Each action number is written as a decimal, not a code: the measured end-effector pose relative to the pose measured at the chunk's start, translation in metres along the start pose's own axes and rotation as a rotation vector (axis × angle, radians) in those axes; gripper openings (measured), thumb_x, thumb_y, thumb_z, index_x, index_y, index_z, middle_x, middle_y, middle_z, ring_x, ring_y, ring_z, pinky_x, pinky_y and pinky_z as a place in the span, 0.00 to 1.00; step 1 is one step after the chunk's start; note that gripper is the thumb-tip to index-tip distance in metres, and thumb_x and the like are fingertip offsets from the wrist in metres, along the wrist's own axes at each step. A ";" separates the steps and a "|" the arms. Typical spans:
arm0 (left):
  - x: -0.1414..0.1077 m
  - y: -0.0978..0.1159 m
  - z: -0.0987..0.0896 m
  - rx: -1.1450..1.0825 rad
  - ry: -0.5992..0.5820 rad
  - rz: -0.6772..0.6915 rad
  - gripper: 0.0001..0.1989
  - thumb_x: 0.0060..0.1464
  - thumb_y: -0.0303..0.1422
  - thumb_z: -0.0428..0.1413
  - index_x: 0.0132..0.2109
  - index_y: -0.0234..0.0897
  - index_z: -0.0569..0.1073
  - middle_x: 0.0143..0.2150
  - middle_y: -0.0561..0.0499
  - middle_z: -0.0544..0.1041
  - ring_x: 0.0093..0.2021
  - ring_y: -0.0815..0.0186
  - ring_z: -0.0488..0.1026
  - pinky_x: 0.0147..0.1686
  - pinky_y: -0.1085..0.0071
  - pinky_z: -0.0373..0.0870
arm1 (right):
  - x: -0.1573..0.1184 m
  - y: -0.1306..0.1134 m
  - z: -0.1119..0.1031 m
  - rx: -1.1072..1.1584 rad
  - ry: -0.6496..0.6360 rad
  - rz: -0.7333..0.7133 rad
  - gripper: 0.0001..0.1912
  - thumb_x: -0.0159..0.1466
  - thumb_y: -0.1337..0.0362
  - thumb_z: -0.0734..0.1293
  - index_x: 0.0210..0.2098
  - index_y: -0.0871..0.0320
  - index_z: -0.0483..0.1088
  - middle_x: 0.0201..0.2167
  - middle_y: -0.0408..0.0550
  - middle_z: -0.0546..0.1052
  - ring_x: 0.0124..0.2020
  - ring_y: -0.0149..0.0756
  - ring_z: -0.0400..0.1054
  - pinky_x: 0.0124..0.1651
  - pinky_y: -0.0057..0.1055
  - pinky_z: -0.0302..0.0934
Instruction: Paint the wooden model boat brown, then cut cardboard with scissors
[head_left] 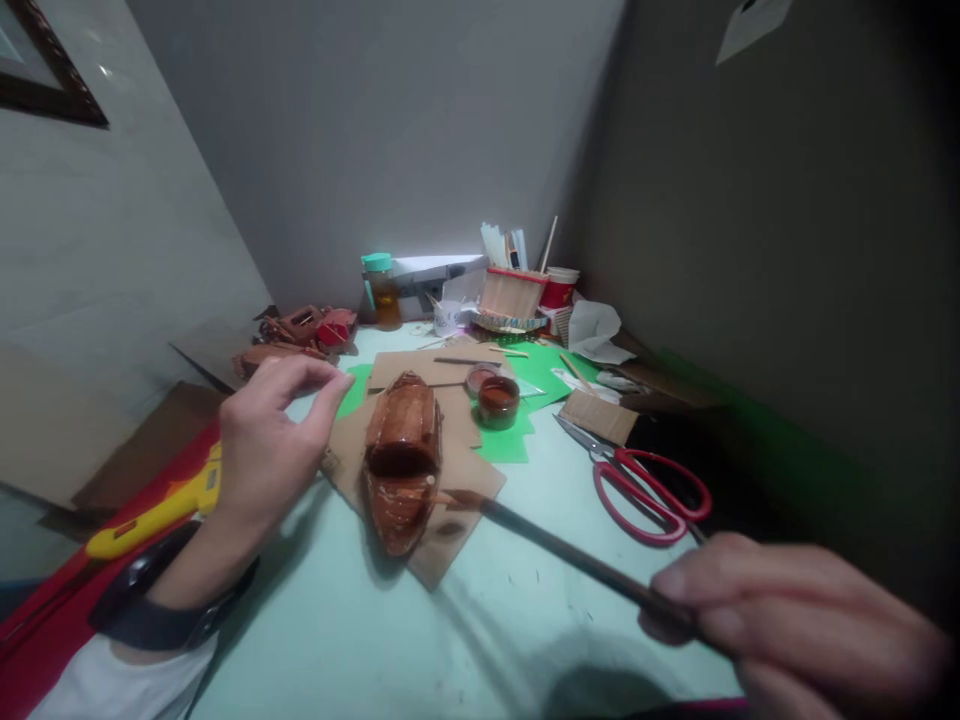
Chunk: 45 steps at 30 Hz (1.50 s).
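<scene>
Currently, two hands: right hand [795,620] gripping one brush [562,546]; left hand [277,430] curled, thumb by fingertip — cannot tell whether it pinches anything. One brown model boat [400,430] on cardboard [471,470], brush tip at its side. One open jar [499,405]; one scissors [637,488].

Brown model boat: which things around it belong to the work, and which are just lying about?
Likely in use: model boat, brush in right hand, open jar, cardboard beneath boat.
Apparently lying about: red-handled scissors, yellow tool, teal-lidded bottle.
</scene>
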<state>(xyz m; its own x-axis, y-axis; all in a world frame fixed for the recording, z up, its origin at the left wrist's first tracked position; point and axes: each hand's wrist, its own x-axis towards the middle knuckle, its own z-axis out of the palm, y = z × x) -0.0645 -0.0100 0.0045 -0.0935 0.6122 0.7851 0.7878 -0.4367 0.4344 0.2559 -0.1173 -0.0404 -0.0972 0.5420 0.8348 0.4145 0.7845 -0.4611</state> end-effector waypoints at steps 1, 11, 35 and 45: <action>0.000 0.000 0.000 0.001 0.000 -0.004 0.05 0.57 0.33 0.60 0.34 0.38 0.77 0.32 0.54 0.76 0.32 0.67 0.72 0.37 0.71 0.68 | 0.004 -0.002 0.001 0.045 0.053 0.063 0.03 0.66 0.61 0.70 0.38 0.50 0.78 0.30 0.44 0.79 0.27 0.36 0.75 0.27 0.27 0.73; 0.000 0.002 0.002 0.008 0.013 -0.019 0.06 0.56 0.35 0.61 0.34 0.37 0.78 0.32 0.53 0.77 0.32 0.67 0.72 0.37 0.70 0.68 | 0.026 0.019 0.023 0.641 0.159 0.591 0.08 0.69 0.67 0.66 0.35 0.57 0.77 0.35 0.45 0.76 0.30 0.29 0.73 0.33 0.22 0.71; -0.004 0.006 0.005 0.064 -0.039 -0.019 0.05 0.56 0.36 0.61 0.35 0.40 0.79 0.32 0.53 0.78 0.32 0.64 0.72 0.36 0.67 0.66 | 0.058 0.023 0.033 0.550 0.092 0.589 0.08 0.67 0.62 0.70 0.33 0.56 0.78 0.32 0.46 0.77 0.28 0.27 0.72 0.23 0.15 0.64; -0.006 0.009 0.002 0.101 -0.032 -0.045 0.07 0.56 0.38 0.60 0.35 0.41 0.79 0.33 0.52 0.79 0.32 0.63 0.73 0.36 0.65 0.65 | 0.058 0.030 0.034 0.592 0.089 0.568 0.07 0.67 0.62 0.70 0.32 0.54 0.77 0.34 0.45 0.78 0.27 0.29 0.74 0.29 0.20 0.71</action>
<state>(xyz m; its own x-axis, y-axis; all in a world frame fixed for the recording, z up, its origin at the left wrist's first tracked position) -0.0555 -0.0158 0.0029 -0.1114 0.6513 0.7506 0.8408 -0.3409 0.4205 0.2319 -0.0520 -0.0162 0.0654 0.8976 0.4359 -0.1693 0.4405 -0.8817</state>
